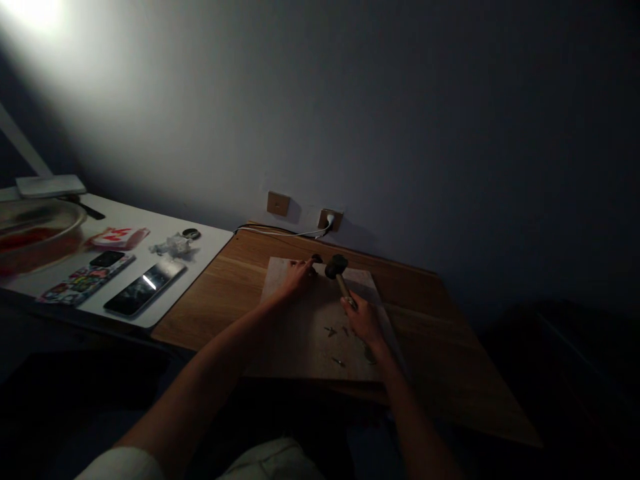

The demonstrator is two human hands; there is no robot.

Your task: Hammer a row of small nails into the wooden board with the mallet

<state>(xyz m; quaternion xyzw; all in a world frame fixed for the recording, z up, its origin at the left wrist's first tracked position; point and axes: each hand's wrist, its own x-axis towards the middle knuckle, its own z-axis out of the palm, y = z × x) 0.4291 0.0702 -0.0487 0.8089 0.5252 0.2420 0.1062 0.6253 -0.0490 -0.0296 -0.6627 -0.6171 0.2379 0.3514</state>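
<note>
- Tabletop, brown wood grain; its front right corner fades into shadow.
- White tabletop, smooth, rounded front corner, adjoining the wood's left edge.
- Board, pale, flat, four-sided, lying on the wooden tabletop; right edge partly behind the right forearm.
- Bowl, translucent, round, at the white tabletop's left end; cut off by the picture, reddish contents indistinct.
- Hammer, dark head, tan handle, head over the board's rear edge.
- Right hand, fingers wrapped round the hammer's handle.
- Left hand, at the board's rear edge; fingers beside a small dark piece, grip impossible to tell.
- Phone, glossy dark face, near the white tabletop's front right corner.
- Patterned slab, multicoloured, near the same front edge; print illegible.
- Packet, pink and white, beside the bowl; red markings unreadable.
- Crumpled plastic, clear, toward the white tabletop's right edge.
- Small dark piece, at the board's rear edge; shape unclear.
- Metal bits, slender, scattered toward the board's front edge; too small to identify.
</note>
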